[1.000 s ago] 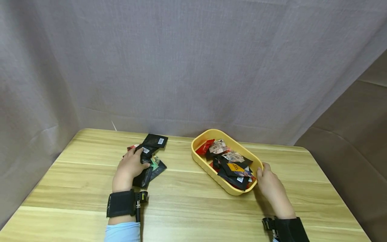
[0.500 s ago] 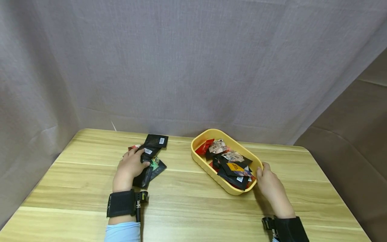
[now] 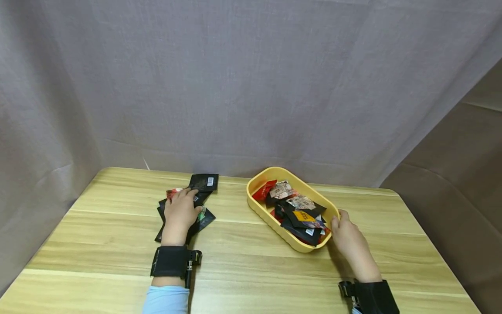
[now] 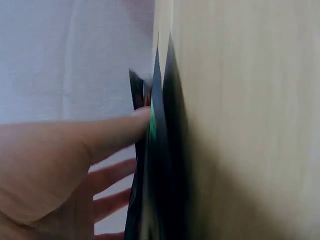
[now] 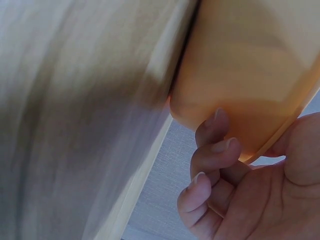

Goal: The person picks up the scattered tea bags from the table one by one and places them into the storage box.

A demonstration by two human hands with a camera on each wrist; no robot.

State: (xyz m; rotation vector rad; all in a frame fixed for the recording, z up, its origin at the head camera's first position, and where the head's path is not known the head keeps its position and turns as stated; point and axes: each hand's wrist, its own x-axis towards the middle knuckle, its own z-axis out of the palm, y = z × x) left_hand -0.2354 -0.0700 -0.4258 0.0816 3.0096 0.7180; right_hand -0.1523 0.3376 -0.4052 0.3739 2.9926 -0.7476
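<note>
Flat black packets (image 3: 203, 182) with barcodes and small coloured prints lie in an overlapping pile on the left side of the table. My left hand (image 3: 180, 214) rests over this pile with its fingers spread and covers its middle. In the left wrist view the thumb (image 4: 117, 131) touches the packets (image 4: 167, 150), and the other fingers reach out fairly straight behind them. A yellow plastic basket (image 3: 270, 221) right of centre holds a heap of black and red packets (image 3: 300, 213). My right hand (image 3: 349, 237) grips its near right end, thumb at the rim and fingers curled against the outer wall.
The wooden table (image 3: 243, 279) ends at the back against a grey cloth (image 3: 243, 87). More cloth hangs at the left and right sides. Both wrists wear black straps (image 3: 169, 261) with small cameras.
My left hand has shifted a little to the right over the pile, and packets on its left side now show. The right hand and the basket have stayed almost in place.
</note>
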